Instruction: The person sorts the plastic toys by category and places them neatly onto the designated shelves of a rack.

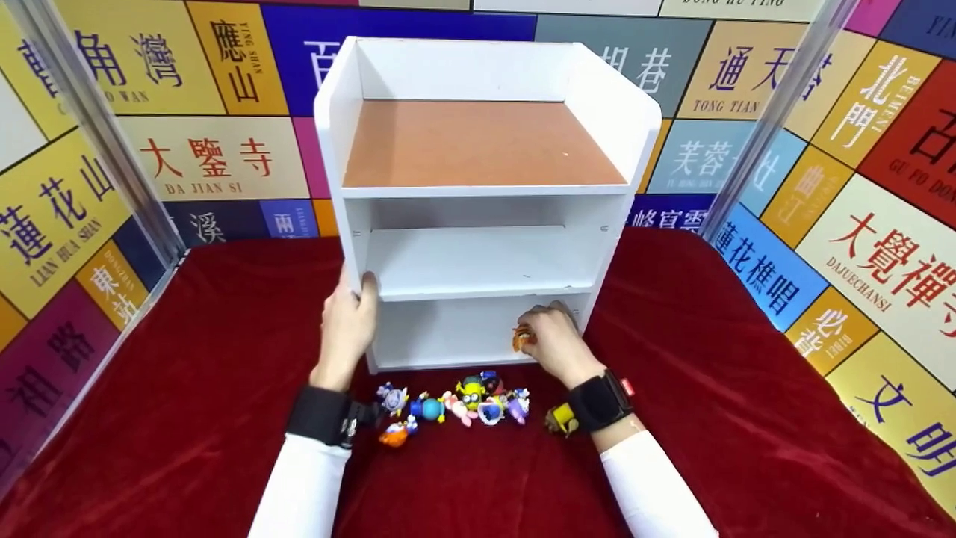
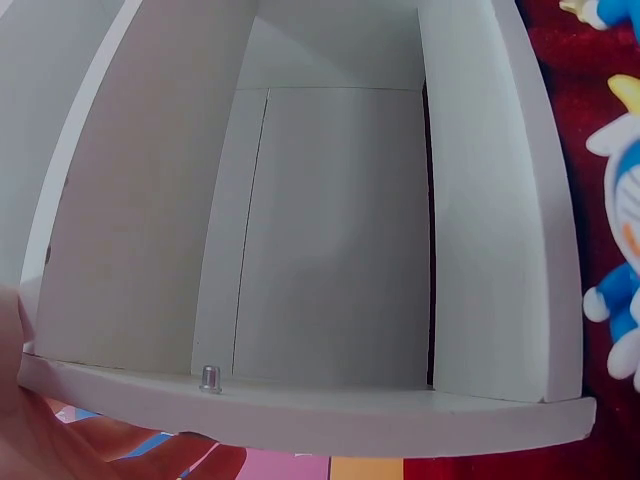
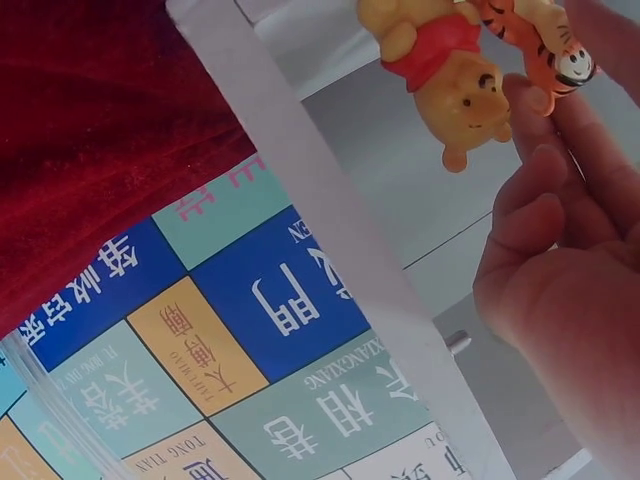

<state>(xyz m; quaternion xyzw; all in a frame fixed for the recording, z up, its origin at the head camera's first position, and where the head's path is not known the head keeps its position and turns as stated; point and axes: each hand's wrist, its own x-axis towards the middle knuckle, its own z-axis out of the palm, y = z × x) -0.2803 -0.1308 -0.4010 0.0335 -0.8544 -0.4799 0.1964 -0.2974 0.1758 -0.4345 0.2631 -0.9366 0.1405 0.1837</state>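
Note:
A white shelf unit [image 1: 478,291] with a brown top board stands upright on a red cloth. My left hand [image 1: 349,317] grips its left side panel, thumb at the front edge and fingers outside. Inside the lowest compartment, near its right wall, my right hand [image 1: 556,340] pinches an orange striped tiger figurine [image 1: 520,338]. In the right wrist view, a yellow bear figurine [image 3: 450,90] in a red shirt is beside the tiger figurine [image 3: 535,45], close to the side panel. The hand hides that bear in the head view.
Several small figurines [image 1: 470,392] lie in a cluster on the red cloth [image 1: 463,493] before the shelf. An orange-and-white figurine [image 1: 397,432] lies nearer, and a yellow-brown one [image 1: 562,420] is by the right wrist. Walls with coloured lettered panels [image 1: 216,157] surround the cloth.

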